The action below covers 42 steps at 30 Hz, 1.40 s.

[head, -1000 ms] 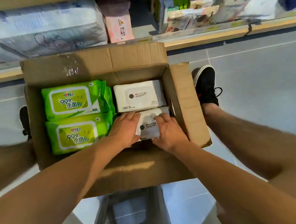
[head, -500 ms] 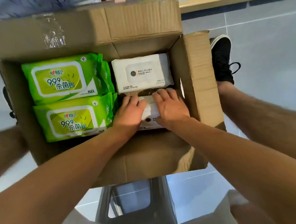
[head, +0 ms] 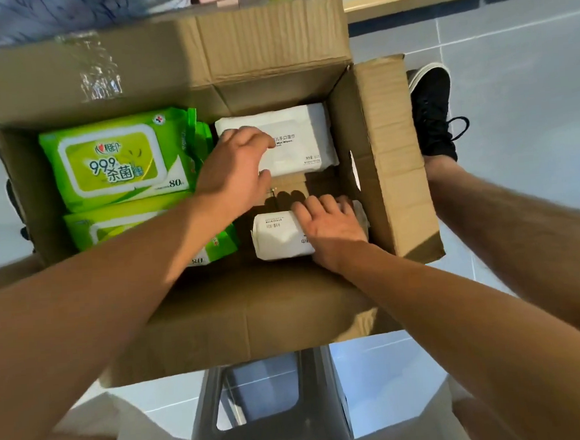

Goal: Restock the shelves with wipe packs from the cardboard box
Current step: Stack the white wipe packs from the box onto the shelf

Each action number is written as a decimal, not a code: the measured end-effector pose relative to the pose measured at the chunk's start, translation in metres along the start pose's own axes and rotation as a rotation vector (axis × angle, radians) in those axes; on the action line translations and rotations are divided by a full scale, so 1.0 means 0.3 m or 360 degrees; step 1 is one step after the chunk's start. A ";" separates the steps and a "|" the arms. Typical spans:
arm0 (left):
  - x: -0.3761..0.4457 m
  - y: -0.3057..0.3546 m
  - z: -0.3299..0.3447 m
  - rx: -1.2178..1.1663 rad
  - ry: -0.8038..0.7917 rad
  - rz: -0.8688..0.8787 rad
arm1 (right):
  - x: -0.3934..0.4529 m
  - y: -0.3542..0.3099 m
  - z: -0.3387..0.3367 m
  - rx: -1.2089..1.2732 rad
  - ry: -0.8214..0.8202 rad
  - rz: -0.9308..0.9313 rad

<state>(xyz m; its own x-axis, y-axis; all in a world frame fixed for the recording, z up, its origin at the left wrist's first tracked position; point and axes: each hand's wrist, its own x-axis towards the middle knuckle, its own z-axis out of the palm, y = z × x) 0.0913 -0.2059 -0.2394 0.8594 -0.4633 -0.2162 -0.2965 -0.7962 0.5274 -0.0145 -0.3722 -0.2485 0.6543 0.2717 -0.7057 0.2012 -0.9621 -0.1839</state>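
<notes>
Inside the cardboard box (head: 391, 164), the right hand (head: 332, 229) curls over the near white pack (head: 277, 236), its long side lying crosswise, while the left hand (head: 235, 172) closes on the far white pack (head: 305, 139), just beyond.

Your forearms bare, no sleeves, no watch or rings showing on left hand (head: 234, 175) or right hand (head: 330, 227). Light beige shorts (head: 132, 437) along bottom of frame. Black lace-up shoe (head: 432, 113) with white sole edge, upper right; legs bare.
</notes>
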 end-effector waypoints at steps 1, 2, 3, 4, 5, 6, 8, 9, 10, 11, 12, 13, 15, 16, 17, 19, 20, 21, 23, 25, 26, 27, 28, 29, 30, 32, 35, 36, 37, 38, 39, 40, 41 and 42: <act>0.036 -0.011 0.008 0.0060 -0.0045 -0.0011 | -0.011 0.000 0.007 0.0004 0.0016 0.0006; 0.067 -0.023 0.021 0.0139 -0.0118 -0.0019 | -0.017 0.000 0.011 0.0013 0.0032 0.0008; 0.093 -0.038 0.034 0.0220 -0.0219 -0.0040 | -0.018 0.000 0.012 0.0021 0.0041 0.0006; 0.113 -0.049 0.047 0.0282 -0.0333 -0.0082 | -0.017 0.000 0.013 0.0032 0.0045 0.0006; 0.126 -0.058 0.060 0.0323 -0.0438 -0.0143 | -0.015 0.000 0.012 0.0053 0.0053 0.0013; 0.131 -0.064 0.070 0.0360 -0.0501 -0.0196 | -0.012 0.000 0.010 0.0080 0.0066 0.0025; 0.131 -0.053 0.089 0.0475 -0.0461 -0.0228 | -0.009 0.004 0.007 0.0117 0.0092 0.0048; 0.127 -0.036 0.095 0.0554 -0.0388 -0.0225 | -0.010 0.006 0.009 0.0130 0.0110 0.0052; 0.124 -0.020 0.097 0.0623 -0.0333 -0.0237 | -0.011 0.005 0.011 0.0141 0.0136 0.0054; 0.122 -0.007 0.097 0.0654 -0.0309 -0.0270 | -0.013 0.005 0.013 0.0147 0.0158 0.0058; 0.122 -0.003 0.095 0.0652 -0.0317 -0.0315 | -0.013 0.005 0.014 0.0146 0.0173 0.0062; 0.122 -0.008 0.093 0.0620 -0.0352 -0.0353 | -0.012 0.006 0.015 0.0133 0.0178 0.0065; 0.123 -0.031 0.089 0.0443 -0.0400 -0.0379 | -0.006 0.010 0.021 0.0067 0.0185 0.0040; 0.126 -0.042 0.092 0.0285 -0.0395 -0.0385 | -0.002 0.014 0.026 0.0025 0.0196 0.0017; 0.132 -0.048 0.097 0.0099 -0.0384 -0.0408 | 0.002 0.017 0.033 -0.0009 0.0217 -0.0005; 0.154 -0.043 0.112 -0.0209 -0.0416 -0.0524 | 0.007 0.021 0.046 -0.0030 0.0265 -0.0029; 0.170 -0.035 0.113 -0.0278 -0.0467 -0.0577 | 0.009 0.021 0.049 -0.0026 0.0285 -0.0037; 0.186 -0.026 0.111 -0.0271 -0.0550 -0.0606 | 0.012 0.022 0.051 -0.0025 0.0295 -0.0046; 0.217 -0.015 0.108 -0.0112 -0.0771 -0.0562 | 0.018 0.027 0.047 -0.0036 0.0306 -0.0069; 0.240 -0.004 0.109 0.0069 -0.1005 -0.0472 | 0.021 0.038 0.040 -0.0064 0.0305 -0.0092; 0.247 0.005 0.108 0.0171 -0.1083 -0.0441 | 0.022 0.042 0.039 -0.0080 0.0291 -0.0109; 0.252 0.013 0.106 0.0276 -0.1123 -0.0432 | 0.020 0.045 0.040 -0.0098 0.0270 -0.0127; 0.254 0.017 0.106 0.0369 -0.1135 -0.0439 | 0.016 0.045 0.042 -0.0119 0.0247 -0.0142; 0.253 0.016 0.108 0.0451 -0.1132 -0.0446 | 0.013 0.043 0.046 -0.0142 0.0238 -0.0155; 0.246 0.020 0.107 0.0509 -0.1125 -0.0437 | 0.009 0.041 0.051 -0.0160 0.0242 -0.0163; 0.229 0.028 0.105 0.0484 -0.1083 -0.0381 | 0.004 0.033 0.053 -0.0179 0.0239 -0.0168; 0.191 0.044 0.104 0.0332 -0.0967 -0.0331 | -0.001 0.019 0.052 -0.0220 0.0231 -0.0136; 0.176 0.050 0.102 0.0356 -0.0920 -0.0302 | -0.006 0.015 0.047 -0.0239 0.0229 -0.0112; 0.160 0.058 0.098 0.0392 -0.0872 -0.0269 | -0.012 0.010 0.041 -0.0254 0.0232 -0.0096; 0.145 0.065 0.094 0.0429 -0.0815 -0.0234 | -0.020 0.005 0.033 -0.0260 0.0224 -0.0088; 0.132 0.072 0.087 0.0457 -0.0753 -0.0212 | -0.029 0.002 0.025 -0.0253 0.0228 -0.0083; 0.119 0.080 0.075 0.0463 -0.0685 -0.0205 | -0.040 0.001 0.011 -0.0227 0.0230 -0.0071; 0.108 0.091 0.054 0.0444 -0.0625 -0.0221 | -0.052 0.001 -0.011 -0.0194 0.0238 -0.0055; 0.098 0.101 0.028 0.0404 -0.0567 -0.0251 | -0.065 0.000 -0.037 -0.0168 0.0253 -0.0043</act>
<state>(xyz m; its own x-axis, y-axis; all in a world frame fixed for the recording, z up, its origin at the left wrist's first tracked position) 0.1040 -0.2471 -0.2367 0.7188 -0.3982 -0.5699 -0.3044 -0.9172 0.2570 -0.0192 -0.3772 -0.2269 0.7528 0.3055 -0.5831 0.2900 -0.9491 -0.1228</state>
